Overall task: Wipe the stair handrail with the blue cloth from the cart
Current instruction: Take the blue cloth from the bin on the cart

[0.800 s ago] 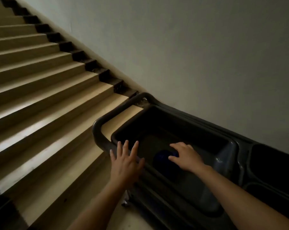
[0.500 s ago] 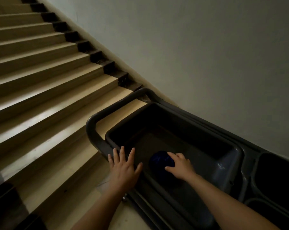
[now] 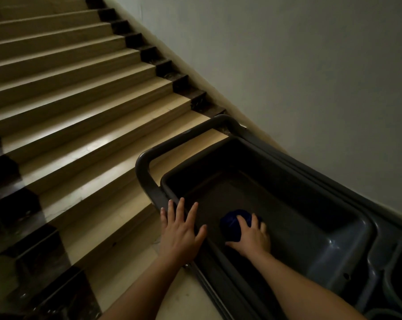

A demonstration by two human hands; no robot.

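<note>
Blue cloth (image 3: 233,224) lies in cart tray (image 3: 311,204), under right hand (image 3: 251,236) fingers, closing on it; left hand (image 3: 180,232) spread flat.

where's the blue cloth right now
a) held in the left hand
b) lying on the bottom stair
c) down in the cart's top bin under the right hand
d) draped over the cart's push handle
c: the blue cloth lies bunched on the floor of the cart bin, with the right hand laid over it; the left hand is spread open, holding nothing.

Glossy plastic cart (image 3: 348,248) (smooth), polished stone stairs (image 3: 80,125).
</note>
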